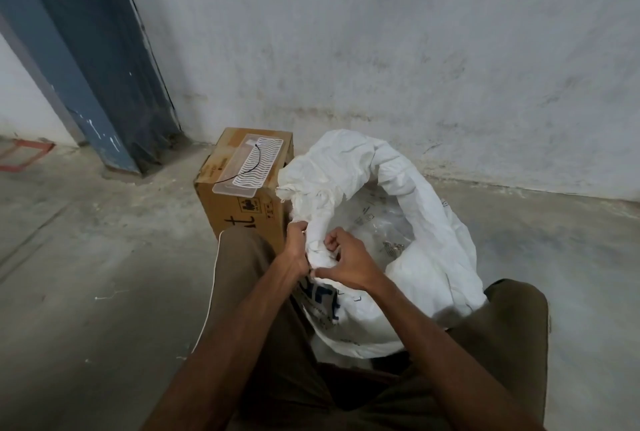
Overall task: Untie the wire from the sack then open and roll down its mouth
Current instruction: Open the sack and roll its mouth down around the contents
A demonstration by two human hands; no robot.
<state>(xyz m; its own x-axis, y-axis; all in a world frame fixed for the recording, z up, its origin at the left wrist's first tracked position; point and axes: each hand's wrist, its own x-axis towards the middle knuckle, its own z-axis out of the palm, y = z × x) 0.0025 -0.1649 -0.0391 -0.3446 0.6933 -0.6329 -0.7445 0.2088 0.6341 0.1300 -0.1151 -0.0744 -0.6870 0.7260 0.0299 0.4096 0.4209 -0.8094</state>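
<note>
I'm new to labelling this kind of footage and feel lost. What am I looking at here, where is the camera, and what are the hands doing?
No machine here: a person wears one camera on the head, looking down at both bare hands. The left hand and the right hand both grip the near rim of a white sack standing on the concrete floor between the knees. The sack's mouth is already open, its rim partly rolled. Beside it stands a cardboard box with a clear plastic tray on top; a thin black wire lies on that tray.

Bare forearms, no sleeves visible; olive-brown trousers (249,292) with thin pale side piping on left leg.
</note>
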